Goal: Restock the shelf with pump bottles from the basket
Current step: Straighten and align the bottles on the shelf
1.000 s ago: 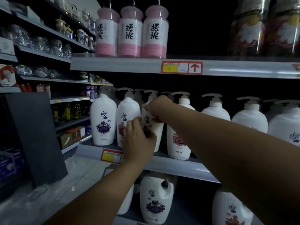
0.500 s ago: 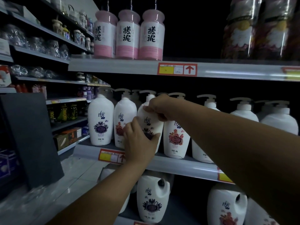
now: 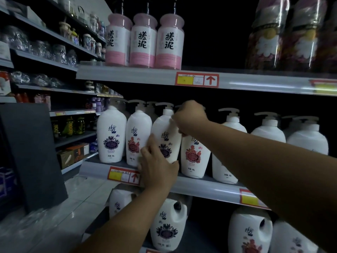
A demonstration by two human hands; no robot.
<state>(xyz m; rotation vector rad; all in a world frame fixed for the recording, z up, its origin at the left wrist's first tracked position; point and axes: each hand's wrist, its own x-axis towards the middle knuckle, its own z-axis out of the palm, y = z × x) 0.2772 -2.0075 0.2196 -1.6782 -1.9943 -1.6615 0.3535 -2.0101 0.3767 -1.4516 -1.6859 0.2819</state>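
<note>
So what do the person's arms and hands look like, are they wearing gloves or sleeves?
No gloves and no sleeves in view. The left hand and right hand are bare, and both forearms are bare as far as the picture shows. No watch, ring or bracelet shows, though the light is dim.

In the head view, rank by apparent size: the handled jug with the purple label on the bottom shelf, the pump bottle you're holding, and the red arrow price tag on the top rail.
1. Jug, though it sits nearest the camera.
2. Held pump bottle.
3. Price tag.

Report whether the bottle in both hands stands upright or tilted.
Tilted: the bottle leans left against its neighbour, its base hidden by the left hand.
</note>
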